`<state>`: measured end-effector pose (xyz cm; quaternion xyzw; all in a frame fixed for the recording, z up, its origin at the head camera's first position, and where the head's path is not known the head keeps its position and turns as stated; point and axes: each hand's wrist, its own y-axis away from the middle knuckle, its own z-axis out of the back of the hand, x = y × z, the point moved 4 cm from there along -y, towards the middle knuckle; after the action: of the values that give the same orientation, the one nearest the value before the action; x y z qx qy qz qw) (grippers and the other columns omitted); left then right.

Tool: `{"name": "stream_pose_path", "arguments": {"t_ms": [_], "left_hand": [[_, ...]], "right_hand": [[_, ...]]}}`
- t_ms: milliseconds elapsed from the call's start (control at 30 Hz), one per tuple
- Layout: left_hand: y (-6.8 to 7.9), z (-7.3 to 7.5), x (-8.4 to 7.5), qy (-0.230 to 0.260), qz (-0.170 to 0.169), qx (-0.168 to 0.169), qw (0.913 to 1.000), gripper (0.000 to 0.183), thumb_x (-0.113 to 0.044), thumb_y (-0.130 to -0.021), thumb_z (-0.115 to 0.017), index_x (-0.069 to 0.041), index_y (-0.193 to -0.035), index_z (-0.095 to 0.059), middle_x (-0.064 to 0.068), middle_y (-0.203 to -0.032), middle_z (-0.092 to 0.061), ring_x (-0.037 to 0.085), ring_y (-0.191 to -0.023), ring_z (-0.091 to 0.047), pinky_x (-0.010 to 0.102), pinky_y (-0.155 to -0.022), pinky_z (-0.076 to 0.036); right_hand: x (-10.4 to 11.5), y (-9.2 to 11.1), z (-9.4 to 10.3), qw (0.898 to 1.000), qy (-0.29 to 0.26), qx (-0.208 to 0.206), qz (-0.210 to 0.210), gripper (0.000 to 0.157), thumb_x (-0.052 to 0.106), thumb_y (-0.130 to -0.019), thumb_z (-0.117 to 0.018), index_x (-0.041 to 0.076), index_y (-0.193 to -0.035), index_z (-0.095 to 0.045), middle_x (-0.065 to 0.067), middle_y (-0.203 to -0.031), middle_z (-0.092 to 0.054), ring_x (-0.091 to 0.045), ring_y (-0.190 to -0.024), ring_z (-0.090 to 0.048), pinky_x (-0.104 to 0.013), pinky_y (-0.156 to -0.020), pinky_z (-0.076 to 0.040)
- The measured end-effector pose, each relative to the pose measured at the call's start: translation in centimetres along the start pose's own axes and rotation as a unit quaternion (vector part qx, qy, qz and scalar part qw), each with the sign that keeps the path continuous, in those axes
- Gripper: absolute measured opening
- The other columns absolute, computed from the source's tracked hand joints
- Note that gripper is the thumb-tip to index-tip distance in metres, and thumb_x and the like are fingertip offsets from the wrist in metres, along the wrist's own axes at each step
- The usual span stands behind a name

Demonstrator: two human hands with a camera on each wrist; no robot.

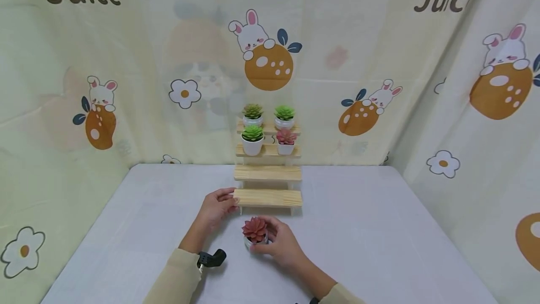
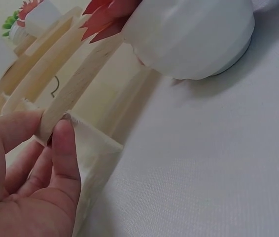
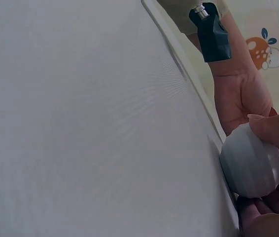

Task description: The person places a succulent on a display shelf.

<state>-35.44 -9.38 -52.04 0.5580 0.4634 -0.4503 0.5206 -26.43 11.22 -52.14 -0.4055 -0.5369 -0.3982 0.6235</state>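
Observation:
My right hand (image 1: pixel 284 244) holds a red potted succulent (image 1: pixel 255 229) just in front of the wooden tiered stand (image 1: pixel 267 197). In the right wrist view, thumb and fingers lie around its white ribbed pot (image 3: pixel 252 160), which is upright on or very close to the table. My left hand (image 1: pixel 216 209) is at the left end of the lowest step. The left wrist view shows that hand (image 2: pixel 36 173) pinching the step's end (image 2: pixel 55 116) between thumb and fingers.
On the stand's two upper steps are a dark green succulent (image 1: pixel 253 112), two bright green succulents, one on each step (image 1: pixel 252 135), and a pinkish one (image 1: pixel 286 139). A white cloth covers the table (image 1: pixel 358 229). Printed curtains (image 1: pixel 329 22) hang behind and at both sides.

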Motion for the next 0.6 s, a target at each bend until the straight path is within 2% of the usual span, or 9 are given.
{"name": "stream_pose_path", "arguments": {"t_ms": [267,400,600], "left_hand": [[-0.09,0.04,0.08,-0.001,0.007,0.001,1.0,0.043,-0.001,-0.094,-0.069,0.0,-0.136,-0.061,0.013,-0.108,-0.068,0.016,-0.087,-0.069,0.029,-0.079,-0.064],[-0.06,0.1,0.08,0.002,0.002,-0.001,1.0,0.043,0.0,-0.094,-0.069,0.001,-0.136,-0.061,0.013,-0.106,-0.068,0.016,-0.085,-0.069,0.029,-0.078,-0.064],[-0.12,0.05,0.16,0.009,0.002,0.001,1.0,0.043,0.001,-0.093,-0.07,0.002,-0.136,-0.061,0.011,-0.104,-0.068,0.015,-0.083,-0.068,0.027,-0.076,-0.064]], "right_hand": [[-0.24,-0.11,-0.03,1.0,0.0,-0.005,0.003,0.064,-0.007,-0.073,-0.086,-0.011,-0.13,-0.058,-0.024,-0.129,-0.065,-0.012,-0.109,-0.066,-0.016,-0.092,-0.056],[-0.18,-0.06,-0.04,1.0,-0.009,-0.003,0.0,0.061,-0.006,-0.073,-0.087,-0.01,-0.128,-0.06,-0.024,-0.125,-0.067,-0.011,-0.102,-0.068,-0.017,-0.087,-0.058],[-0.14,-0.06,0.11,1.0,-0.003,-0.01,0.001,0.061,-0.004,-0.073,-0.088,-0.01,-0.127,-0.061,-0.024,-0.126,-0.067,-0.011,-0.104,-0.068,-0.016,-0.088,-0.057]]}}
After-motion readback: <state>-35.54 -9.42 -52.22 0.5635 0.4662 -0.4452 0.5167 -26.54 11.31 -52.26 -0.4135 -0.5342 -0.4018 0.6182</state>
